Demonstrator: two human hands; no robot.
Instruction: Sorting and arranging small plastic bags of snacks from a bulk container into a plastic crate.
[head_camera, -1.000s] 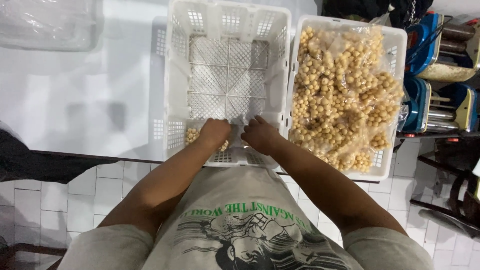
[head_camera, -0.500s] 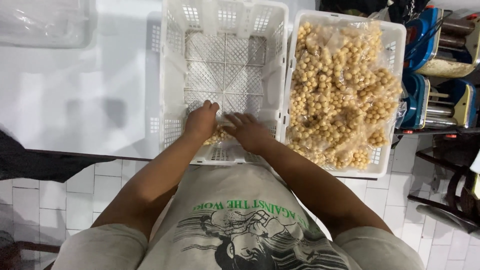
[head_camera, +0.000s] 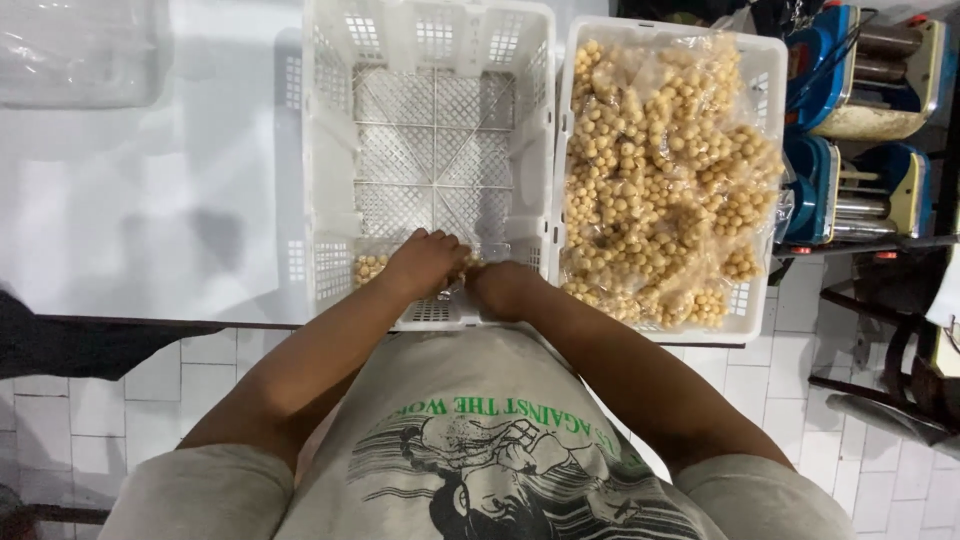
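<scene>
White plastic is most of what you see: two crates sit side by side on a white counter (head_camera: 150, 200). The left crate (head_camera: 330, 150) has a grid floor w/ holes & is nearly bare. Both hands are down at its near wall, close together. The left hand (head_camera: 425, 262) is curled over a small clear bag of round tan snack balls (head_camera: 368, 268), which lies in the near left corner of that crate, right by the wall. The fingers look bent around the bag's end, prob. so it sits flat & snug in the corner. The right hand (head_camera: 500, 288) is just beside it, knuckles up & fingers tucked under; can't tell if it grips the same bag or only presses on it. The right crate (head_camera: 765, 60) is touching the left one & is piled full w/ more clear bags of the same tan balls (head_camera: 660, 170), so they're within easy reach of the right arm. A clear plastic sheet (head_camera: 70, 50) lies at the far left of the counter, well apart from the hands. Past the right crate, off the counter, stand some blue and cream machines (head_camera: 860, 80). Below is a white tile floor (head_camera: 80, 400).
</scene>
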